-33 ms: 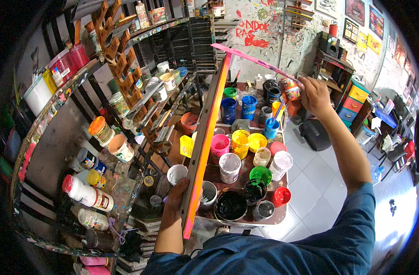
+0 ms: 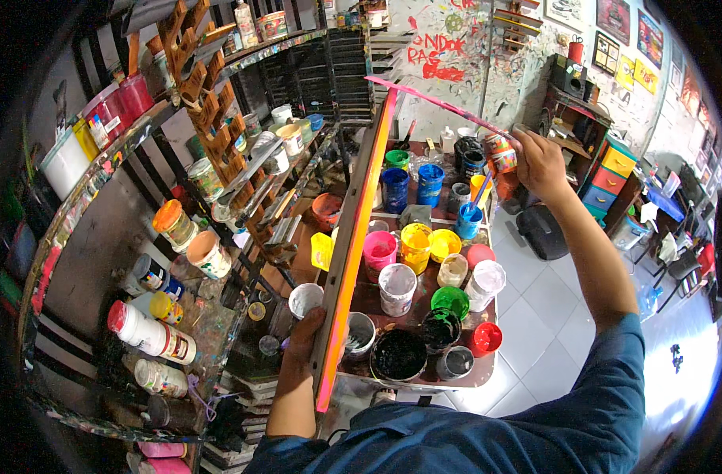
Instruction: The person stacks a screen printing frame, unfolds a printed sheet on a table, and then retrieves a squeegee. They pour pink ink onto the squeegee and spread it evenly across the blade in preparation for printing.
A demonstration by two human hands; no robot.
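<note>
A long narrow board point(image 2: 346, 276) stands steeply tilted before me, its side grey and its edge painted orange, yellow and pink. My left hand point(image 2: 304, 336) is closed round its lower part from the left. My right hand point(image 2: 541, 162), raised at the far right, grips the end of a long thin paintbrush point(image 2: 440, 104) smeared with pink. The brush slants up to the left, and its pink far end lies at the board's top; whether they touch I cannot tell. Behind the hand shows a paint-stained tin point(image 2: 501, 154). A white tub point(image 2: 305, 300) is beside my left hand.
Paint pots crowd the low table point(image 2: 481, 371): a black tub point(image 2: 398, 355), a red pot point(image 2: 485, 339), a pink pot point(image 2: 380, 248) and several others. Shelving point(image 2: 41, 261) with paint containers lines the left. A black case point(image 2: 544, 232) lies on the tiled floor at right.
The brush and my right hand have shifted very slightly. My left hand and the board look unmoved.
</note>
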